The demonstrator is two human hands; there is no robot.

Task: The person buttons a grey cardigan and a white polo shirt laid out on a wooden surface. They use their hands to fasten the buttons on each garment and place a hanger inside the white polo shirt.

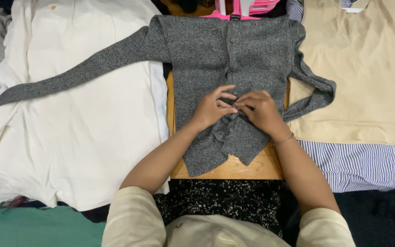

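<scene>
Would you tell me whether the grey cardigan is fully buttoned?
No. The grey cardigan is closed above, but its front edges part below both hands, left hand and right hand, at the placket.

Both my forearms reach forward from cream sleeves pushed up past the elbows and angle inward until my hands meet. My left hand (212, 110) lies palm down, fingers curled, its fingertips pinching toward the right. My right hand (262, 111) mirrors it, knuckles up, fingertips touching the left's. A thin bracelet (283, 140) circles my right wrist.

Speckled grey cardigan (216, 50), white shirt (78, 114), beige top (366, 77), blue-striped shirt (366, 164), pink hanger (234, 16)
</scene>
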